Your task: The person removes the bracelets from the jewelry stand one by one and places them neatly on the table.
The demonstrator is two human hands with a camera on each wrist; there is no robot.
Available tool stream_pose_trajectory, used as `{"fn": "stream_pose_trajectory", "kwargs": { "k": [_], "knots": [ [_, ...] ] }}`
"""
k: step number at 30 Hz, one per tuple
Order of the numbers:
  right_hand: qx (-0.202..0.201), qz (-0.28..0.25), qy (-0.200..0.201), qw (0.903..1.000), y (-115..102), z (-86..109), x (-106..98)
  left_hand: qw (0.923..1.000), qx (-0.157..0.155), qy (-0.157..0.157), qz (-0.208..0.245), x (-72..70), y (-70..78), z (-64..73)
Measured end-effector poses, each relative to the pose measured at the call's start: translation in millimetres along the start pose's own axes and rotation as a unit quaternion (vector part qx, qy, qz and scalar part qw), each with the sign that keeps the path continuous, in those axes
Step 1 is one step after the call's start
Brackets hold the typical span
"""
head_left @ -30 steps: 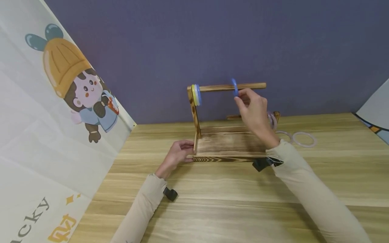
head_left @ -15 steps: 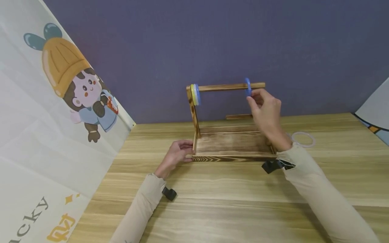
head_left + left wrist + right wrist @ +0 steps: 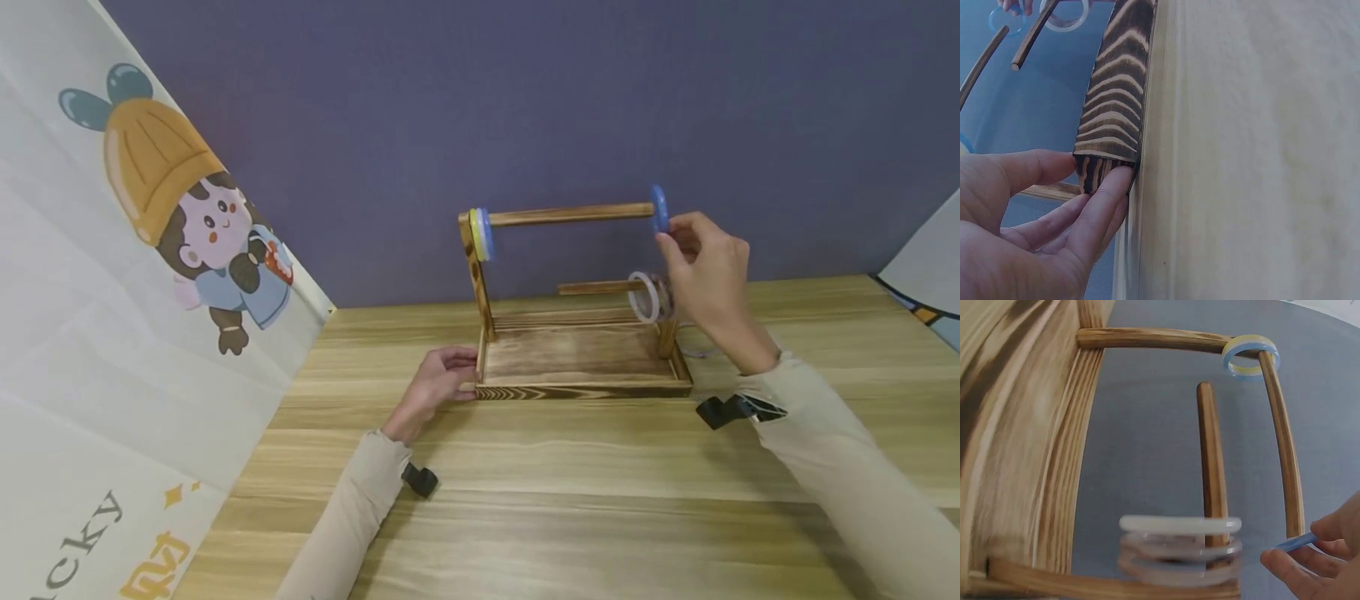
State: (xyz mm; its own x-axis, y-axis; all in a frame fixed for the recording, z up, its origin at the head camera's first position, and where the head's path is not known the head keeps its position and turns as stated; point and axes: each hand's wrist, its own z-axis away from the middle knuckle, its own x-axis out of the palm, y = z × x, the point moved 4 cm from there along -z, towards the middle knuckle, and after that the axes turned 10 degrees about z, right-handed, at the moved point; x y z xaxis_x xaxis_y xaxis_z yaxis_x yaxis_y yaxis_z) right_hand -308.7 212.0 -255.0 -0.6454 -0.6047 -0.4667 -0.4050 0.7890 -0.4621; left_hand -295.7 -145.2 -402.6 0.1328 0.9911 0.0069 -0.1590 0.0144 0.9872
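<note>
My right hand [image 3: 708,262] pinches a blue ring [image 3: 659,208] between thumb and fingers, right at the free right end of the upper rod [image 3: 573,214]. This rod belongs to a dark-grained wooden rack [image 3: 585,392]. Against its left post hang a yellow ring [image 3: 475,235], a whitish one and another blue ring [image 3: 490,235]. My left hand [image 3: 438,379] grips the left end of the rack's base, thumb on one side and fingers against the end face, as the left wrist view shows. In the right wrist view, the held blue ring [image 3: 1294,542] overlaps the rod's tip.
Several pale, clear rings [image 3: 647,297] hang on the lower rod [image 3: 592,288], close to its short right post [image 3: 667,337]. Another pale ring [image 3: 697,352] lies on the wooden table [image 3: 525,483], partly hidden. Behind the rack stands a dark blue wall [image 3: 420,125].
The right hand has moved right with the blue ring, from the middle of the upper rod to its free end. The clear rings have come into fuller view. The left hand stays put.
</note>
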Motion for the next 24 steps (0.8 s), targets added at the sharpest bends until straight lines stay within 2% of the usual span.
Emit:
{"fn": "stream_pose_trajectory", "kwargs": {
  "k": [8,17,24],
  "knots": [
    [0.003,0.011,0.005,0.9999,16,14.5,-20,0.9999,0.002,-0.010,0.005,-0.3,-2.5,-1.3],
    [0.060,0.017,-0.006,0.9981,42,35.3,-40,1.0000,0.000,-0.003,0.005,0.1,-1.6,-0.6],
    [0.068,0.011,-0.019,0.9974,62,43.6,-51,1.0000,0.003,-0.003,0.002,0.6,0.5,0.9]
  ]
}}
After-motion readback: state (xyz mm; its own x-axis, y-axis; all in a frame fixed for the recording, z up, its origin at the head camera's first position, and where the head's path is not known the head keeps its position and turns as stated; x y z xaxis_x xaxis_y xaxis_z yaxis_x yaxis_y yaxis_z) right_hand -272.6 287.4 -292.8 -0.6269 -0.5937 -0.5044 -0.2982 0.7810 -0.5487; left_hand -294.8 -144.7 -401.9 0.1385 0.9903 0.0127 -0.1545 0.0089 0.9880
